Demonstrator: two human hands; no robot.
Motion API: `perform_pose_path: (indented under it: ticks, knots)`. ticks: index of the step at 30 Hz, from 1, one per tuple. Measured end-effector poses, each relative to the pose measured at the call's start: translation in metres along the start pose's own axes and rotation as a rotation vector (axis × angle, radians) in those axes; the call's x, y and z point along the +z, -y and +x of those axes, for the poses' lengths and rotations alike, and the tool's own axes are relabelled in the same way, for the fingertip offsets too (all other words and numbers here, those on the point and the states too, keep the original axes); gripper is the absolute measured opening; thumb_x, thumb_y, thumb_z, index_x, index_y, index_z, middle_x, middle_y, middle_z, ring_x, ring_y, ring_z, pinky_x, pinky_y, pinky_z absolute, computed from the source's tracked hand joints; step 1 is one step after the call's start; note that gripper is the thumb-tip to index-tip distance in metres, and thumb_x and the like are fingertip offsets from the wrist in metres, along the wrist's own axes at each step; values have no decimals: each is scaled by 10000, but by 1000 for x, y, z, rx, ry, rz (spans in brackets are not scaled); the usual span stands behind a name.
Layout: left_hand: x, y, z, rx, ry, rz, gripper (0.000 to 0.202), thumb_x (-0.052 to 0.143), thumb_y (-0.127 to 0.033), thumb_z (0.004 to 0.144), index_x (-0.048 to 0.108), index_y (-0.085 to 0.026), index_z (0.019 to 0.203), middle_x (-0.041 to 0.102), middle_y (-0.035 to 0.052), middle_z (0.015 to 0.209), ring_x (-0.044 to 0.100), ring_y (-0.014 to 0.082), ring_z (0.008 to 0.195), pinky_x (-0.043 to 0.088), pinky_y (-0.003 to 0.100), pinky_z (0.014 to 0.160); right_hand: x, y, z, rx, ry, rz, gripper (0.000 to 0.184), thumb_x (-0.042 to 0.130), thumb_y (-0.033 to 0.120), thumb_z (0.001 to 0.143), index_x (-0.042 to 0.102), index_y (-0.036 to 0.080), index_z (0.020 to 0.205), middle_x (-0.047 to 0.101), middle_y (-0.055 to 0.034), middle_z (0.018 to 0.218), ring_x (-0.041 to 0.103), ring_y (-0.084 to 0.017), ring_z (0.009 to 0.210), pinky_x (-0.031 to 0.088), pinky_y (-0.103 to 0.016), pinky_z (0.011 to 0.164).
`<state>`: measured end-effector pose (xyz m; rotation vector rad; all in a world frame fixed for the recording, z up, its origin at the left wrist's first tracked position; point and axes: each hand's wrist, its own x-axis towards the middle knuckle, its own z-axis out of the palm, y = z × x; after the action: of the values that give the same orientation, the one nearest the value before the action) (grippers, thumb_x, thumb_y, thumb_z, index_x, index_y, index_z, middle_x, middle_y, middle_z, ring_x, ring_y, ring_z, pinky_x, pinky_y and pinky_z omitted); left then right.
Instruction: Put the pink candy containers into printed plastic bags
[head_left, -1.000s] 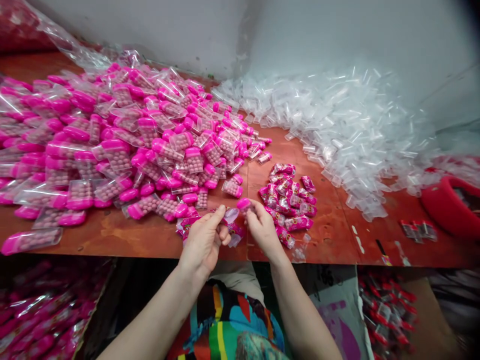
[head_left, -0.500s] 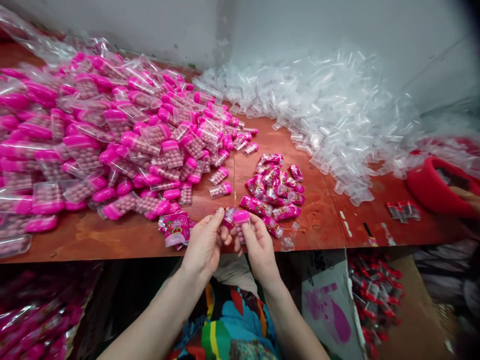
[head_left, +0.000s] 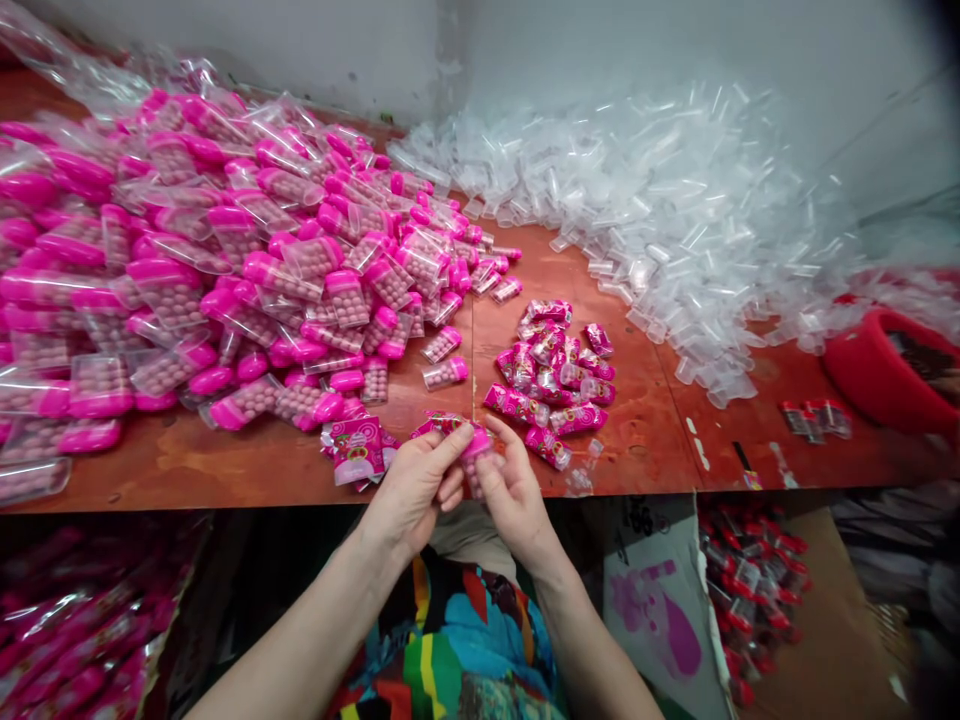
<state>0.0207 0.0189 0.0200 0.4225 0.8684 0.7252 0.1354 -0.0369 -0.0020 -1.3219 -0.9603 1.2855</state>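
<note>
My left hand [head_left: 415, 488] and my right hand [head_left: 511, 493] meet at the near edge of the red-brown table [head_left: 247, 465]. Together they pinch a small clear candy container with a pink cap [head_left: 475, 447]; my left fingertips rest on the cap and my right fingers wrap its body. A few printed pink labels [head_left: 355, 449] lie just left of my hands. A small pile of labelled containers [head_left: 553, 375] sits just beyond my right hand.
A big heap of pink-capped candy containers [head_left: 202, 270] covers the table's left half. Empty clear containers [head_left: 660, 220] are heaped at the back right. A red bowl [head_left: 885, 375] stands at the far right. Bags of containers lie under the table on both sides.
My hands have come closer together and lower, toward the table's edge. My left fingers now touch the pink cap that my right hand held alone before.
</note>
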Motion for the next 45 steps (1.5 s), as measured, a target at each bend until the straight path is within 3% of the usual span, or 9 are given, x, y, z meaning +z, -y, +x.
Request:
perform_pose_path:
  ticks: [5,12,18,21,25,29,33,38,45]
  knots:
    - [0,3,-2,-78,81,14,355,688,-440,794,571,-126,677,414,-77,411,201,-3,311,160,132,310,-1,-12,-2,-273,-104,-461,536,541,318,918,357,195,1406,661,-78,945,649,-182,744,551,-318,696]
    - [-7,-2,-4,-55,118,-6,305,653,-389,841,578,-129,700,331,-104,385,156,-1,321,173,132,332,2,-7,-6,-128,-13,-198,471,414,328,982,287,211,1420,669,-87,1054,687,-179,867,574,-310,749]
    - [-8,-2,-3,-60,144,-16,290,651,-359,849,551,-141,687,333,-109,377,136,-1,311,158,135,328,-4,-15,-15,-280,-40,-529,520,467,278,959,318,237,1455,475,-139,1433,590,-256,1172,472,-419,987]
    - [-10,0,-3,-79,167,8,298,625,-362,868,564,-132,688,313,-110,370,136,0,310,170,135,332,0,-12,-17,-119,-66,-278,502,464,326,967,333,277,1449,499,-105,1392,605,-211,1110,520,-341,892]
    - [-16,1,-3,-100,189,17,321,608,-380,875,582,-122,686,297,-106,369,168,6,319,202,137,344,5,-7,-18,167,11,120,520,418,404,983,248,337,1471,636,-41,1031,574,-82,588,474,-197,500]
    - [-14,1,-1,-83,164,27,325,637,-408,846,591,-124,694,332,-98,386,176,9,333,220,145,350,1,-10,-19,2,-35,-103,562,493,349,956,277,291,1472,596,-83,1222,647,-151,892,545,-304,802]
    - [-7,2,3,-34,61,36,327,715,-404,777,548,-146,664,357,-99,421,185,6,341,200,145,341,-4,-14,-19,-207,-16,-455,578,486,273,951,270,262,1487,427,-106,1472,511,-243,1267,444,-402,1039]
    - [-8,6,3,-38,51,77,351,681,-424,806,531,-150,647,342,-99,406,197,15,346,201,151,349,1,-13,-19,-111,-25,-339,559,474,315,958,287,262,1482,455,-100,1446,505,-246,1271,443,-407,1044]
    - [-17,10,1,-80,130,59,348,614,-423,858,518,-159,652,304,-108,363,199,24,321,237,169,367,8,-9,-18,198,9,113,533,442,407,971,285,314,1472,618,-77,1147,659,-158,824,578,-317,724]
